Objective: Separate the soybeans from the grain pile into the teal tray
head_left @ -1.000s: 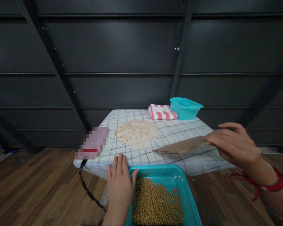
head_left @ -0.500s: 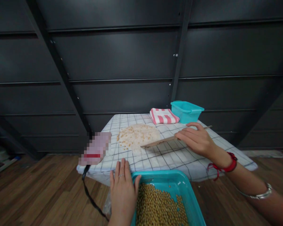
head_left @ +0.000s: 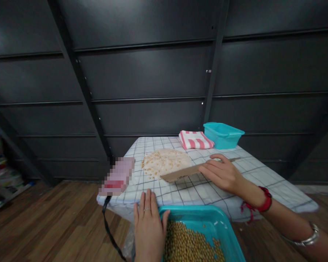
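Note:
My right hand (head_left: 221,174) is closed on a flat strip of brown cardboard (head_left: 180,173), its fingers over the top. The strip's left end is at the near edge of a low, whitish grainy pile (head_left: 171,160), with yellow beans scattered over its left side. Nearer to me, a teal tray (head_left: 192,210) of yellowish beans (head_left: 190,240) is cut off by the bottom of the view. My left hand (head_left: 150,229) lies along the tray's left rim, fingers stretched forward and thumb at the rim's inner side.
A checked cloth covers the table (head_left: 207,194). At its back right are a folded pink-and-white striped towel (head_left: 196,140) and a teal basin (head_left: 224,135). A blurred-out pinkish object (head_left: 118,176) with a black strap lies at the left edge. A dark panelled wall (head_left: 147,72) stands behind.
The cardboard's left end has shifted slightly toward me and to the left relative to the pile, and its face is turned more into view. My left hand stays on the tray. The whole view has shifted.

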Motion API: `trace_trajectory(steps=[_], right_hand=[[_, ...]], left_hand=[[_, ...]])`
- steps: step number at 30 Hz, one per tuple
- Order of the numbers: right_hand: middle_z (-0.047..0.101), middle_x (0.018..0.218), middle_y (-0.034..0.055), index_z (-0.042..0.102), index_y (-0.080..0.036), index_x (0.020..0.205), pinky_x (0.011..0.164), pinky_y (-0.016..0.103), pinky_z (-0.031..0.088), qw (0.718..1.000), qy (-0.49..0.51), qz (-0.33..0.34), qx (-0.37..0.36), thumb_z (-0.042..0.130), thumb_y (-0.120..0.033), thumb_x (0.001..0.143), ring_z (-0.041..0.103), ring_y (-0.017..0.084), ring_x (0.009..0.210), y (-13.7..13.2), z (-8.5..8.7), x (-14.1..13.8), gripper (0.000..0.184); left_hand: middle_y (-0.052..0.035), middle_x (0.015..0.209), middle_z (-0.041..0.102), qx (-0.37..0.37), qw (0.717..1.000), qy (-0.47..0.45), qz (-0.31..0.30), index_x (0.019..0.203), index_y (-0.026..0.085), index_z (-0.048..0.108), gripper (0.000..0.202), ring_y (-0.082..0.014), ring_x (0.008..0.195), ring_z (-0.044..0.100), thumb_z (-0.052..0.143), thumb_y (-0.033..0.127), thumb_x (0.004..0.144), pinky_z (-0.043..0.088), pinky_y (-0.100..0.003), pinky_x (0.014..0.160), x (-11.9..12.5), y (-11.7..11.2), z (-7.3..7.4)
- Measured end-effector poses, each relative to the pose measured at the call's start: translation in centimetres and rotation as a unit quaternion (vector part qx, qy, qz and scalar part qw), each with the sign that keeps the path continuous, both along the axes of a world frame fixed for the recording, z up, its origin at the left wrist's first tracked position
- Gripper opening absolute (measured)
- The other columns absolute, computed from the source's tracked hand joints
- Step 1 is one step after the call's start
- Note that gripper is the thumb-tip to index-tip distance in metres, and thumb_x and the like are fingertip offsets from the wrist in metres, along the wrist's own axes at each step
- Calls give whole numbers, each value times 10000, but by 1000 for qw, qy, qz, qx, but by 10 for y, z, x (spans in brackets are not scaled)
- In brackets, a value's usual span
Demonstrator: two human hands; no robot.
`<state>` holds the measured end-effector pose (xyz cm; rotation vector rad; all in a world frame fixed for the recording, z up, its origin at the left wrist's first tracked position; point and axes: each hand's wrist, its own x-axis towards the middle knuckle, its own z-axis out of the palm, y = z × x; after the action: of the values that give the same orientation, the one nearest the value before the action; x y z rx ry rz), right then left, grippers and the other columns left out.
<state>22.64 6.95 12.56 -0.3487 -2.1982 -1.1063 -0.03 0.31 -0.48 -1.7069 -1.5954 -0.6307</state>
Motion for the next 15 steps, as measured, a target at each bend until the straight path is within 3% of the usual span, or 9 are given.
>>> trace_trajectory(steps=[5,11,15], right_hand=[[642,715,14,565,-159,860,741,319,398,1000,-5,-19,-1,416,-54,818,542,114,670,15,6,3,187],[642,748,12,565,-199,905,782,335,372,997,19,-48,-58,368,-48,827,551,120,698,18,40,24,261],[637,751,31,579,-195,918,771,341,363,991,70,-97,-58,391,-80,818,544,144,704,44,49,30,242]], left_hand=[[-160,1150,581,-11,1000,-12,5,1110,66,527,475,-281,1100,483,312,391,839,402,-469,873,0,0,-2],[-162,1148,581,-9,1000,-29,-7,1118,71,521,471,-289,1095,487,324,392,835,406,-480,867,-2,0,-3],[-168,1151,577,-13,998,-53,-19,1131,72,507,466,-293,1098,487,344,391,832,408,-482,864,-2,0,-3]])
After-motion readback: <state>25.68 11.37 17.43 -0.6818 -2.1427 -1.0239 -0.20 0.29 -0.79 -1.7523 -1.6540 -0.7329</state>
